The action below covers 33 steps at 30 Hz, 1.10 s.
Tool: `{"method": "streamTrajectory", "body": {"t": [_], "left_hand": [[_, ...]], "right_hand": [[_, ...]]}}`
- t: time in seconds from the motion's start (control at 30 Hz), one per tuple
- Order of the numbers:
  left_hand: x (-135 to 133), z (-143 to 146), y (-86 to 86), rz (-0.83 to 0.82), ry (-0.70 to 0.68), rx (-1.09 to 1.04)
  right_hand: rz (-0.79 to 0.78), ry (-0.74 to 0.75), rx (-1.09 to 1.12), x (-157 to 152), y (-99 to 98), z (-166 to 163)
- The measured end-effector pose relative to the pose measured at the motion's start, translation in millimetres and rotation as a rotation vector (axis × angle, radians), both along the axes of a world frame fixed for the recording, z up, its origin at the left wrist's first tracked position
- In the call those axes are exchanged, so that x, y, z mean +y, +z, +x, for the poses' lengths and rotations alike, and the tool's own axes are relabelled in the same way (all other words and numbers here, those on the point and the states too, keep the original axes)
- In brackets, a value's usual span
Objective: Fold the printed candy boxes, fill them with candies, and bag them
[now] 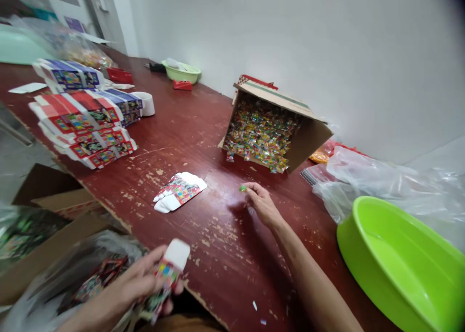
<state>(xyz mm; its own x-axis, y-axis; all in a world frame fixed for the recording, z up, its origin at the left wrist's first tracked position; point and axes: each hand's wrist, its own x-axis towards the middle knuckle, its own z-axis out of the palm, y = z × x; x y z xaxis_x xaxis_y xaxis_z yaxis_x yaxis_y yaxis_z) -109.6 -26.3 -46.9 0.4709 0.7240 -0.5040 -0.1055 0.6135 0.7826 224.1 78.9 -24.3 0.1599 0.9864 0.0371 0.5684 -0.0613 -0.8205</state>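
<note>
Sweet, by its look, green, in a fingertip pinch of the right hand; seems clear of the surface. Clock centred on right hand.

Left hand, 8 o'clock: fingers closed around a pack, white flap standing out past them towards 1 o'clock. Blurred; whether the mouth gapes, and any contents, cannot be told.

Carton, 12 o'clock, on its side, heaped with wrapped sweets, a few over the lower lip. Flat packs, 9 o'clock, loosely fanned. Tub, between 3 and 4 o'clock.

Handling notes (judgement):
1. Pinch light but sure, fingertips only; sweet is small, likely slick.
2. Pack looks like thin card and should crease easily. Grip by narrow sides, broad panels unsqueezed, fingers off the flap.
3. Left hand appears beyond the surface's near edge, close to a bag; anything slipping would probably be lost there. Pack better held over the surface.
4. Right wrist best kept clear of the carton's lip; a knock could scatter loose sweets.
</note>
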Motion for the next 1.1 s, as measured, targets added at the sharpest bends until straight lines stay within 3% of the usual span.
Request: {"method": "streamTrajectory", "body": {"t": [0.1, 0.17, 0.23, 0.43, 0.57, 0.77, 0.93, 1.1], "left_hand": [[11, 33, 29.2, 0.150, -0.038, -0.029], [13, 50, 39.6, 0.252, -0.045, 0.008], [11, 61, 44.9, 0.300, -0.094, 0.001], [0, 63, 46.2, 0.371, -0.157, 0.027], [-1, 63, 44.0, 0.390, -0.201, 0.051], [-2, 77, 42.2, 0.380, -0.104, 0.079], [-3, 79, 45.1, 0.320, -0.077, 0.053], [-3, 83, 40.9, 0.260, 0.041, -0.043]], "right_hand": [[-0.107, 0.312, 0.397, -50, 20.7, -37], [-0.121, 0.392, 0.567, -74, 32.4, -56], [-0.120, 0.373, 0.651, -86, 38.6, -67], [-0.106, 0.209, 0.546, -89, 39.6, -65], [-0.090, 0.203, 0.474, -92, 40.4, -61], [-0.117, 0.463, 0.472, -99, 42.8, -59], [-0.093, 0.293, 0.540, -99, 42.8, -57], [-0.092, 0.248, 0.570, -101, 41.9, -59]]}}
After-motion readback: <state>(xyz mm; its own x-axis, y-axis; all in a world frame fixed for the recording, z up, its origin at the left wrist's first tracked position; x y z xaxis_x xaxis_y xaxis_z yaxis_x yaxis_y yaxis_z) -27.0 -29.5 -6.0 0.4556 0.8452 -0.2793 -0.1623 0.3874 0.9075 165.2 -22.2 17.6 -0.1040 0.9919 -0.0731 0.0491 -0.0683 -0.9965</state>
